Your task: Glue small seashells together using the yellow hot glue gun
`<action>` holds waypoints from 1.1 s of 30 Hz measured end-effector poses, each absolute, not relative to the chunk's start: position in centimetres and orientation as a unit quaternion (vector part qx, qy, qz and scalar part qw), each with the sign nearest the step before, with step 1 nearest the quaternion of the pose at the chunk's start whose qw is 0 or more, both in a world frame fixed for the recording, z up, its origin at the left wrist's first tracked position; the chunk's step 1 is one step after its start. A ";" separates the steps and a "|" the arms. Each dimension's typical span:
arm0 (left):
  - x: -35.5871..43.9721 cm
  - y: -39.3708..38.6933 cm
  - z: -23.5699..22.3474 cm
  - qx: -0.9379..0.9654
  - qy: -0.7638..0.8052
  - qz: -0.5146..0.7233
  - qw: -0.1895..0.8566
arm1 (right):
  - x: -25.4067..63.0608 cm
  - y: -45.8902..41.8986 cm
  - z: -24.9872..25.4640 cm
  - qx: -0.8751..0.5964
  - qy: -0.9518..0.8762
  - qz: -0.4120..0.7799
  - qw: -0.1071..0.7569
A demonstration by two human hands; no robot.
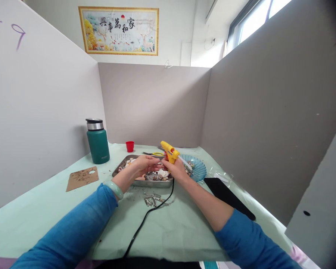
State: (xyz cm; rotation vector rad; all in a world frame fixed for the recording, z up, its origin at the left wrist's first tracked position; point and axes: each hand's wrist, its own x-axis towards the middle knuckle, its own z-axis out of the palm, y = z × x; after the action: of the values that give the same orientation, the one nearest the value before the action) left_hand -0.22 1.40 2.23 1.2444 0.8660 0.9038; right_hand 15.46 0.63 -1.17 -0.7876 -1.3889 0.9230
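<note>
My right hand [176, 169] is wrapped round a yellow hot glue gun [170, 151] with a whitish glue stick [185, 163] poking out of its back. Close beside it, my left hand [146, 164] has its fingers pinched together; whatever lies between them is too small to make out. Both hands are above a metal tray [154, 184] that holds shells and small pieces. From the glue gun a black cord [147, 215] runs down the table towards me. Several silvery metal clips [154, 200] lie in a small heap in front of the tray.
A blue plate [201, 170] with small pieces stands right of the tray. Behind are yellow-handled scissors or pliers [157, 154] and a red cup [130, 146]. A green bottle [98, 145] and brown board [82, 178] sit left, a black flat object [229, 198] right. Partitions [154, 104] enclose the table.
</note>
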 end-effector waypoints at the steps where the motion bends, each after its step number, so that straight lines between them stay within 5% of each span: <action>1: -0.3 1.4 2.2 0.535 0.373 0.395 0.647 | 15.4 0.6 -1.2 -0.338 -0.601 0.399 0.605; 9: -0.8 1.5 2.1 0.508 0.312 0.381 0.707 | 15.7 1.0 -1.3 -0.342 -0.585 0.369 0.637; 33: -0.6 1.7 -0.1 0.599 0.353 0.471 0.544 | 15.1 0.4 -1.7 -0.318 -0.618 0.344 0.631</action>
State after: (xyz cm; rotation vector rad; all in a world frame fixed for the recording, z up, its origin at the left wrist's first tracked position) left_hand -0.61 1.73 -0.14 1.4208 0.8370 1.1174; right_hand 15.07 0.43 -1.69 -0.7291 -1.4158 0.7876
